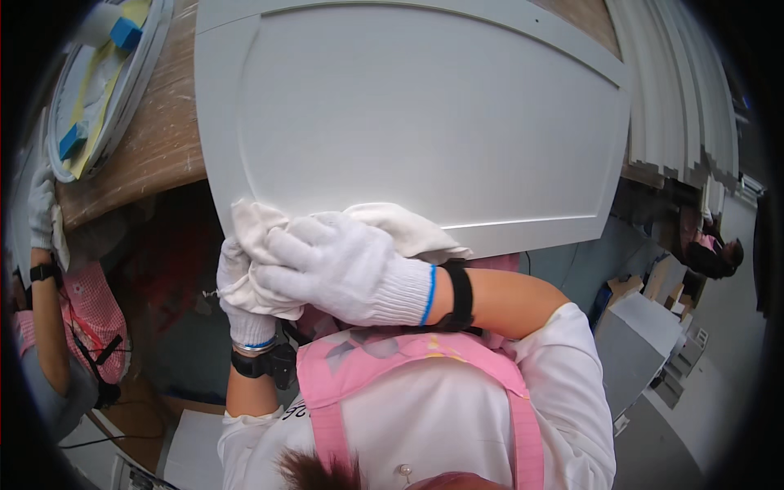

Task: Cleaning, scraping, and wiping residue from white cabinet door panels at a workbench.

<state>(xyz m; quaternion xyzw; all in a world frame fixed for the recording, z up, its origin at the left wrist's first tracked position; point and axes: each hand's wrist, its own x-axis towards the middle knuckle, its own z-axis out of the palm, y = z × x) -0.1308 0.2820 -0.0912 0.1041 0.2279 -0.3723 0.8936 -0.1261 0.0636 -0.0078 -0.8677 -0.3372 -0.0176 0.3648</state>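
While both gloved hands meet at the near edge of the grey cabinet door panel (425,114), the right hand (343,265) lies flat, fingers (282,257) spread over a white cloth (400,224) bunched against that edge. Beneath it, the left hand (241,298) curls shut on the cloth's lower folds. Left of the panel, the wooden desk (159,139) carries an oval frame (98,90), and a co-worker's gloved hand (41,204) rests there

Panel (425,114) on workbench (163,139); stacked panels (694,90) right.
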